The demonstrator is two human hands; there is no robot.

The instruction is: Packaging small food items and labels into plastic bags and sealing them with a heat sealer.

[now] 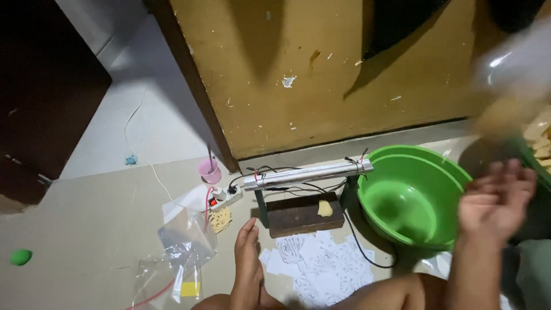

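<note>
A round green plastic basin (413,198) sits on the floor, nothing in it. Just right of it, the right hand (495,198) hangs blurred with fingers loosely spread, grasping nothing. A small pink plastic cup (209,170) holds a thin stick. No left hand shows.

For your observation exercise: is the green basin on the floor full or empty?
Empty. The green basin shows its bare inner wall and bottom, with nothing lying inside. It sits upright beside the metal bar.
</note>
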